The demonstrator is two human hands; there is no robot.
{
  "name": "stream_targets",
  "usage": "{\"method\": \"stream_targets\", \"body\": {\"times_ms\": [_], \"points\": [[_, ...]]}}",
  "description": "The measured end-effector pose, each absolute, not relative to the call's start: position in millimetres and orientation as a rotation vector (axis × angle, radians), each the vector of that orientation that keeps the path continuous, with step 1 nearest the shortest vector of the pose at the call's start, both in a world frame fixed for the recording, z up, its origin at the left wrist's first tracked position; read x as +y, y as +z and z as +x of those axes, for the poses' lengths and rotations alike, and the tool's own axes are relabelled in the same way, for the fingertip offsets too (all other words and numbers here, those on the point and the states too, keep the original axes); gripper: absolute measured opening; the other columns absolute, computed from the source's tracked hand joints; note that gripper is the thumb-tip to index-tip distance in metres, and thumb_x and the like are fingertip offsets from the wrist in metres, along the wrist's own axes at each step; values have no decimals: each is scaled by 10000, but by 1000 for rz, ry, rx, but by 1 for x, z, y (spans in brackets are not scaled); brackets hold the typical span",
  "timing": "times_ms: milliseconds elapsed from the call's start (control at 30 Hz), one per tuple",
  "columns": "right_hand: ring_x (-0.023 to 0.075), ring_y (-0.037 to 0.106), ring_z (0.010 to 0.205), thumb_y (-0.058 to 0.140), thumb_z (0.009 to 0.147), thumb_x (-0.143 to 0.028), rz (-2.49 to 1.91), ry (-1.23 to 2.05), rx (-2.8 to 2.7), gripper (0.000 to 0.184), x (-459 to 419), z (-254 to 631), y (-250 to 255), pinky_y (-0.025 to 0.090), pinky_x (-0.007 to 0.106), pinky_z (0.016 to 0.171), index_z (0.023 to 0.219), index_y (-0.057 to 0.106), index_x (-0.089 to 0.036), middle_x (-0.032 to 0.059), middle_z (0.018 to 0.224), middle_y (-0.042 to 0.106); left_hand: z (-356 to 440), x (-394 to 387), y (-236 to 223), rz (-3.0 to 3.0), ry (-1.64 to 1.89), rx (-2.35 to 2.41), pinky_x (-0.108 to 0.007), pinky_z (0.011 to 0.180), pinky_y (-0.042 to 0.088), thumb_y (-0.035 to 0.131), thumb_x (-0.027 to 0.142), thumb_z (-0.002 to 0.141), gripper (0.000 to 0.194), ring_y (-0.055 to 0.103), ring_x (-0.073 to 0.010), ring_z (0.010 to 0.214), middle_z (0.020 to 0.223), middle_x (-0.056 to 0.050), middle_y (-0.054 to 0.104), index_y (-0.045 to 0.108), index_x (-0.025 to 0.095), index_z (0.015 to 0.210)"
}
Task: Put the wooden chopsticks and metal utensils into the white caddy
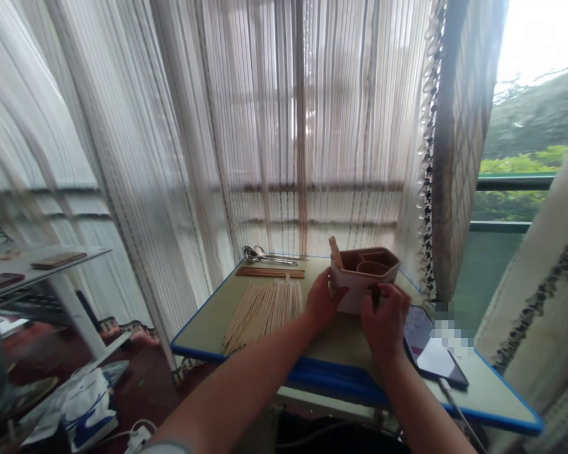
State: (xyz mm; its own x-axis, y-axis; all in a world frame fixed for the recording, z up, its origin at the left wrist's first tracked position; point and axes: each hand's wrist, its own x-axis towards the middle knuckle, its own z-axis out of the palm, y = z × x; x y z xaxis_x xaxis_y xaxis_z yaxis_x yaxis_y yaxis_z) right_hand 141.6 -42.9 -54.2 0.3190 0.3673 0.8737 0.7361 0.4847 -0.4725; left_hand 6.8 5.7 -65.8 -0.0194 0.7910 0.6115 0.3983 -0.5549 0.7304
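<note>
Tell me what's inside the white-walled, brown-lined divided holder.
Pale, thin wooden sticks poke up at the left end of the holder. Its brown dividers show too, but its front wall hides the bottom.

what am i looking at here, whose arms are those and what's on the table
There's no machine, just someone's bare hands, filmed looking forward and down by a camera worn on their head. The left hand grips a divided container by its side; the right hand is at its front. Pale sticks poke up from the container. On the table lie more pale sticks, darker sticks, metal utensils and a tablet.
</note>
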Motion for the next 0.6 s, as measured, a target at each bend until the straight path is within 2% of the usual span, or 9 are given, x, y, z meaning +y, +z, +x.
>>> {"method": "stream_targets", "body": {"times_ms": [133,267,367,467,600], "points": [[325,283,1282,516,759,-328,-1192,-256,-1181,591,-39,143,-59,263,548,1021,1275,360,-86,222,1314,360,3,5,-61,1967,1518,1236,-429,881,488,634,356,745,580,552,-246,1085,1192,-96,573,432,220,1272],[352,135,1357,473,772,-439,-1242,6,-1248,809,-28,146,-71,168,553,1073,1389,168,-14,259,1448,174,-1,5,-58,1979,1489,1234,-397,853,495,646,356,736,569,571,-235,1045,1158,-88,595,442,225,1251],[360,98,1364,436,773,-474,-1269,138,-1252,871,-19,148,-75,130,533,1091,1398,107,36,273,1465,118,-3,4,-55,1941,1458,1230,-375,845,490,669,360,713,551,578,-215,1027,1138,-73,603,461,240,1209],[359,115,1361,445,759,-503,-1266,180,-1222,922,-15,148,-76,129,508,1097,1395,95,66,285,1460,128,-7,5,-54,1912,1444,1185,-376,840,485,686,359,697,540,584,-203,1008,1119,-72,605,465,237,1174],[347,160,1353,479,744,-544,-1238,168,-1207,946,-16,147,-74,147,509,1089,1409,119,24,265,1457,172,-14,8,-55,1855,1442,1088,-361,792,504,719,304,672,532,587,-204,1002,1127,-78,594,472,232,1137]]}}
